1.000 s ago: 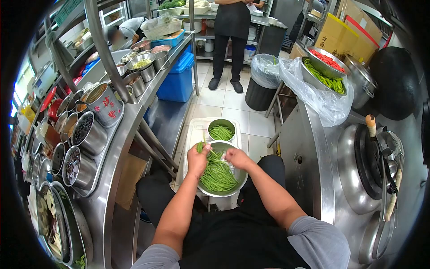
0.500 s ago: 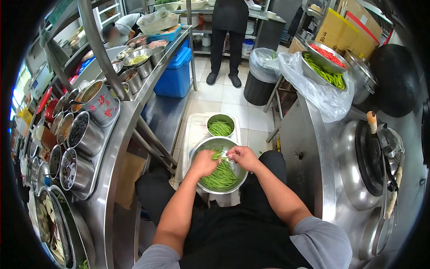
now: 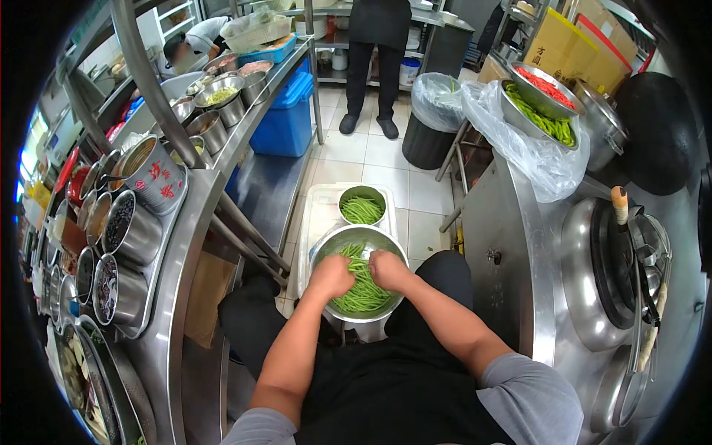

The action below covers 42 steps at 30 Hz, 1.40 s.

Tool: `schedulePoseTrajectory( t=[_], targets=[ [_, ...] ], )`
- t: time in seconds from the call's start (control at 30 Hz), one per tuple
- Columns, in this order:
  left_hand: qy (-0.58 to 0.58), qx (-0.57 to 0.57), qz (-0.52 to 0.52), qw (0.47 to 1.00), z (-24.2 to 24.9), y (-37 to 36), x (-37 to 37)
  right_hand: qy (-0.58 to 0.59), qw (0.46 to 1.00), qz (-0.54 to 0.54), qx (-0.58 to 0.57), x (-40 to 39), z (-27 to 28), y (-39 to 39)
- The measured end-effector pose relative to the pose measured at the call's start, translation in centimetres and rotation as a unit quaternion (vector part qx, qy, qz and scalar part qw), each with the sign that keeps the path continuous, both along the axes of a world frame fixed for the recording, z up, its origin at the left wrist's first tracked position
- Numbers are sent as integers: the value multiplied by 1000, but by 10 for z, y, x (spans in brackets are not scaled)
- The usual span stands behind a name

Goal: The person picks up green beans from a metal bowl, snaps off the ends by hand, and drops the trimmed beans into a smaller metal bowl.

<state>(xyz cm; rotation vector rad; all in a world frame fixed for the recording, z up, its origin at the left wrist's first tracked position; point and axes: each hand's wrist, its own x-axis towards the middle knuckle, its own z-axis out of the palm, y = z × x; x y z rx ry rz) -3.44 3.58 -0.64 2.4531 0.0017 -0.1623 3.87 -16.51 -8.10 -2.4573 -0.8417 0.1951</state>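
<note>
Green beans [image 3: 361, 285], long thin pods heaped in a wide round steel bowl [image 3: 395, 252], lie right under both of your hands, low in front of your knees. Your left hand [image 3: 331, 276] sits on the left side of the heap with its grip curled closed over a few pods; your right hand [image 3: 389, 270] sits just beside it on the right, its grip also folded down into the beans, though you cannot see exactly which pods its fingers pinch. The two hands are nearly touching above the middle of the bowl.

Most pods run with their long axis pointing away from you, from the near rim toward the far rim, so they pass lengthwise between your hands. Neither hand is clearly nearer: the heap is touched by both.

Just beyond the big bowl stands a smaller round steel bowl [image 3: 381, 200] holding more green pods, both resting on a white plastic tray [image 3: 320, 215] on the tiled floor. A long steel desk [image 3: 185, 245] with seasoning tins runs along your left, and a steel stove unit [image 3: 519, 245] rises on your right.
</note>
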Motion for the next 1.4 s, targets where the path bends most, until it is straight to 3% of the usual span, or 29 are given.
schedulePoseTrajectory(
  t=[0.13, 0.2, 0.23, 0.3, 0.37, 0.47, 0.5, 0.57, 0.67, 0.77, 0.87, 1.1, 1.17, 1.2, 1.27, 1.3, 1.37, 1.4],
  targets=[
    [49, 41, -3, 998, 10, 10, 2, 40, 995, -33, -84, 4, -19, 7],
    [-3, -29, 92, 995, 13, 11, 4, -7, 988, -16, -155, -3, -27, 6],
    [-3, -32, 91, 995, 19, 10, 6, -7, 987, -18, -158, -6, -31, 5],
    [-18, -175, 141, 974, 32, 9, 6, 92, 960, 11, -263, -11, -41, 4],
    [-15, -223, 136, 965, 5, 12, 15, 139, 954, 11, -267, -5, -51, 9],
    [73, -468, 205, 856, -1, 12, 18, 133, 957, -9, -257, -8, -49, 11],
    [75, -468, 204, 856, -1, 12, 18, 142, 954, -12, -264, -9, -37, 12],
    [80, -533, 261, 801, -2, 11, 18, 152, 950, -15, -272, -8, -28, 14],
    [54, -535, 250, 805, -21, 11, 21, 161, 951, -27, -261, -7, -38, 13],
    [77, -516, 268, 810, -11, 10, 21, 97, 960, -22, -262, -6, -48, 12],
    [69, -515, 266, 812, -12, 6, 17, 114, 956, -60, -263, -10, -20, 17],
    [51, -431, 282, 856, -12, -6, 11, 67, 978, -130, -147, 7, 0, 0],
    [42, -433, 280, 856, -21, -12, 12, 56, 980, -186, -37, 5, 16, -3],
    [33, -434, 278, 856, -27, -15, 13, 56, 980, -187, -37, 8, 15, -5],
    [41, -407, 288, 866, -39, -19, 16, 84, 974, -196, 79, 17, 1, -9],
    [48, -380, 298, 874, -42, -20, 17, 84, 974, -196, 79, 20, -3, -11],
    [71, -385, 295, 872, -48, -20, 18, 142, 945, -188, 227, 23, -10, -13],
    [94, -390, 292, 868, -49, -20, 18, 143, 945, -188, 227, 25, -13, -12]
  ],
)
